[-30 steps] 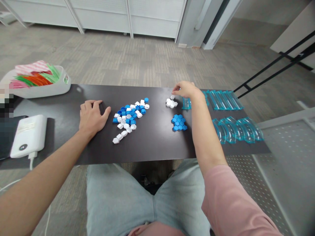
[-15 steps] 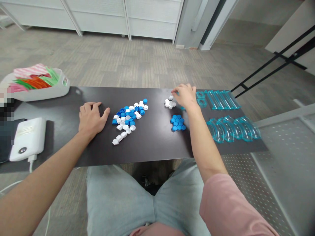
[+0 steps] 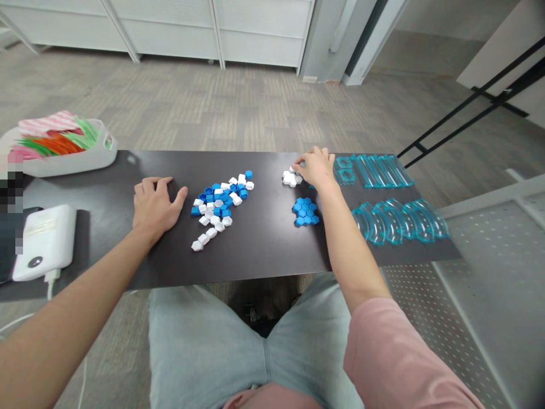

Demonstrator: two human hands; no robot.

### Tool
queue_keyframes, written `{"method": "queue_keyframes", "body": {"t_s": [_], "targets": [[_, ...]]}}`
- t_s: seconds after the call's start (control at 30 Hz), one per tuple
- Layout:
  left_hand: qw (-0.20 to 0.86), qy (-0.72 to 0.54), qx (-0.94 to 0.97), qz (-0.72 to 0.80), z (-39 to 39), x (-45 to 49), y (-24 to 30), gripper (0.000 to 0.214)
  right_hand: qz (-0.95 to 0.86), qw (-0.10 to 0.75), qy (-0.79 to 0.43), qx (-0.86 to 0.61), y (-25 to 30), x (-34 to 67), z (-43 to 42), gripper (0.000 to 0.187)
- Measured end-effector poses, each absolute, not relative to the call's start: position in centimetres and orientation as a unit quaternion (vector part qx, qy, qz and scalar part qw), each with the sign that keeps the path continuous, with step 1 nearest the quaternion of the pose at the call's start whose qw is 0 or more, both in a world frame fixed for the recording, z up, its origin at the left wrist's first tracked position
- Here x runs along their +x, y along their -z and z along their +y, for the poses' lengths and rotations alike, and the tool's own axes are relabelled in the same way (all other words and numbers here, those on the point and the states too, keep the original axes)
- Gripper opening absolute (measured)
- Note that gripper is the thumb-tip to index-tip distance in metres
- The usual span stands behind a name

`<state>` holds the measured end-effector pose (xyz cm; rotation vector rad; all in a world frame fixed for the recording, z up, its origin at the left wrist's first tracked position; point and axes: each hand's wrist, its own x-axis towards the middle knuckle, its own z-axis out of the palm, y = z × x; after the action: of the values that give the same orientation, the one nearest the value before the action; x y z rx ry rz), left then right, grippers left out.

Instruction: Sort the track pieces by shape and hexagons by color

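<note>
On the dark tabletop (image 3: 255, 244) I see a white basket (image 3: 80, 163), a white power bank (image 3: 49, 238), scattered blue-and-white hexagonal pieces (image 3: 225, 200), a white cluster (image 3: 290, 179), a blue cluster (image 3: 305, 212) and clear teal-edged plastic pieces (image 3: 383, 172).

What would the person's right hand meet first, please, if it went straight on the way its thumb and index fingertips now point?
Most likely the small cluster of white, hexagonal, plastic-looking pieces, just beside the right hand; whether they already touch is unclear.
</note>
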<state>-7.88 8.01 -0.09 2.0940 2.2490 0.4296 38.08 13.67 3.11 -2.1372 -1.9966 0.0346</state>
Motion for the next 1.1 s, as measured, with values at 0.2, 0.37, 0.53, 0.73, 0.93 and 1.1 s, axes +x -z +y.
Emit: {"method": "queue_keyframes", "body": {"t_s": [0.2, 0.37, 0.53, 0.73, 0.93, 1.1], "targets": [[0.025, -0.137, 0.674, 0.726, 8.1, -7.9, 0.1, 0.073, -0.679, 0.097, -0.029, -0.727, -3.4, 38.0, 13.4, 0.03], [0.027, -0.141, 0.674, 0.724, 8.0, -7.7, -0.1, 0.072, -0.688, 0.089, -0.036, -0.719, -3.7, 37.9, 13.3, 0.03], [0.02, -0.146, 0.674, 0.724, 7.9, -7.6, -0.1, 0.072, -0.691, 0.089, -0.042, -0.716, -3.7, 37.8, 13.3, 0.03], [0.025, -0.14, 0.675, 0.724, 7.8, -7.6, -0.2, 0.072, -0.698, 0.102, -0.046, -0.708, -3.6, 37.8, 13.3, 0.028], [0.021, -0.143, 0.675, 0.724, 7.8, -7.7, -0.2, 0.069, -0.699, 0.092, -0.05, -0.708, -4.0, 37.6, 13.0, 0.027], [0.021, -0.132, 0.675, 0.725, 7.8, -7.5, -0.5, 0.074, -0.696, 0.096, -0.05, -0.71, -4.3, 37.4, 12.9, 0.028]]}}
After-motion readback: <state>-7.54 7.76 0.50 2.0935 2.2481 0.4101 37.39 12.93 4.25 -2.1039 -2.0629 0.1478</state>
